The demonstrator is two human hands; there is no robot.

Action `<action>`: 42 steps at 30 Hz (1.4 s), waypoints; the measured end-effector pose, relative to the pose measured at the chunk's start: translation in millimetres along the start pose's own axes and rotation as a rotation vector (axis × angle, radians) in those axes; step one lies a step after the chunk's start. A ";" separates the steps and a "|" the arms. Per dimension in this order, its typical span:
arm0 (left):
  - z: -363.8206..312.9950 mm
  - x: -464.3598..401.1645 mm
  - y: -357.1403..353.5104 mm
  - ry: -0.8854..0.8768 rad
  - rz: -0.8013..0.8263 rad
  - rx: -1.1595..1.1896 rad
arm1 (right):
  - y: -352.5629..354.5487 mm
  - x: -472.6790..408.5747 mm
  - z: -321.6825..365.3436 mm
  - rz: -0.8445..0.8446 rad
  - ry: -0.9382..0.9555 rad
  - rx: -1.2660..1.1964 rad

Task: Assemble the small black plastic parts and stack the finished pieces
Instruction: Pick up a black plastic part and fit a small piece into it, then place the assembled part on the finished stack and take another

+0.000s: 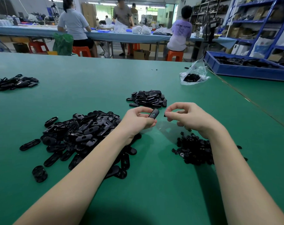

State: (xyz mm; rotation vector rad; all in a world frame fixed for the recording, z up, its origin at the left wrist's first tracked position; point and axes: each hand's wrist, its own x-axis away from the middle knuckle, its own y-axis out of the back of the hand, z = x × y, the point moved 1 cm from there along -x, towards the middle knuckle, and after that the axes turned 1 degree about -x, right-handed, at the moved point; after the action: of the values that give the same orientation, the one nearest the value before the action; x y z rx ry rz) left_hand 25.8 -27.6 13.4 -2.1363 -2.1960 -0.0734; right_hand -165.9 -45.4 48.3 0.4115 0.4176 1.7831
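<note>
Near on the bench (154, 184), the left hand (138, 120) is pinching an oval shell (154, 113). The right hand (189, 118) is pinching a tiny insert (165, 115); misaligning them risks dropping it.

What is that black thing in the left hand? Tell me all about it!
The oval piece is a small, long, rounded black shell that looks like smooth plastic, with a little square opening in its face. It is tilted, raised above the green table. The left hand pinches its lower end; nothing else touches it.
</note>
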 end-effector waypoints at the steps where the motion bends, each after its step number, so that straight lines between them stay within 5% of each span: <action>1: -0.4 0.4 -0.1 0.003 0.004 0.010 | -1.8 -0.1 1.2 -0.001 0.012 -0.024; 30: -0.7 3.9 -0.5 -0.084 0.011 -0.061 | -23.9 -9.2 -3.0 -0.180 -0.084 -0.124; 42: -0.4 3.3 -4.0 -0.013 0.012 0.112 | -22.6 -10.0 -6.7 -0.070 -0.224 -0.271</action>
State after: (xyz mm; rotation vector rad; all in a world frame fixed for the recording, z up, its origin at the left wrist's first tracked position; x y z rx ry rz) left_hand 21.7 -24.5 14.2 -2.0964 -2.1392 0.0622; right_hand -147.7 -50.1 30.9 0.3935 0.0314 1.6751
